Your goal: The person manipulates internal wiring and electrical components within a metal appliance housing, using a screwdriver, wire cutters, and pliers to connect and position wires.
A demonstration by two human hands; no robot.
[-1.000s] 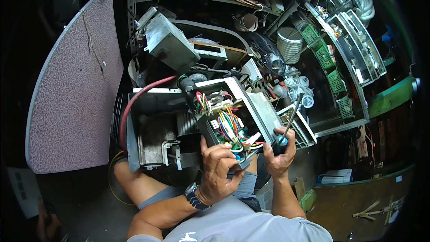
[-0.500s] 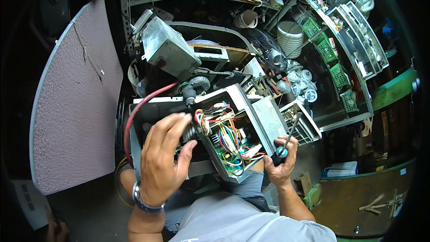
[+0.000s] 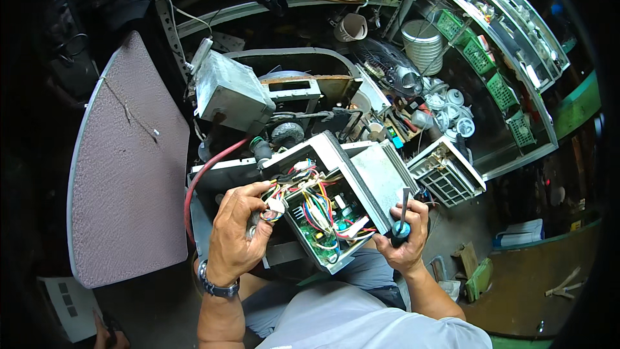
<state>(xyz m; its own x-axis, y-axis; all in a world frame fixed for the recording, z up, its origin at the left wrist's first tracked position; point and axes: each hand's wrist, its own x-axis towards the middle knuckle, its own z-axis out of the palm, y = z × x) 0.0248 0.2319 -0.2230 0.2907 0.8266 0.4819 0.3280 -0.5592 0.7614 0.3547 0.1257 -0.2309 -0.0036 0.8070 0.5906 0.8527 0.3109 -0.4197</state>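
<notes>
In the head view, the left hand is the busy one: half a second ago it hung spread and ungripped over the housing, and now its fingers curl in, the thumb and fingertips pinching a white plastic connector with a cluster of thin multicoloured wires. That cluster stands at the left edge of an open grey metal control box, which sits tilted over the right end of a larger grey metal housing, its near corner toward the person's lap.

So the work shifts from handling the box to handling its wiring; whether the connector is plugged into anything, I can't tell.

Inside the box, a green circuit board shows beneath a tangle of red, yellow, blue and white leads. Over at the box's near right corner, the right hand is closed around a screwdriver with a blue-and-black handle, shank pointing up (its thumb lies right by the corner, contact hard to judge). A thick red hose arcs over the housing's far left corner.
</notes>
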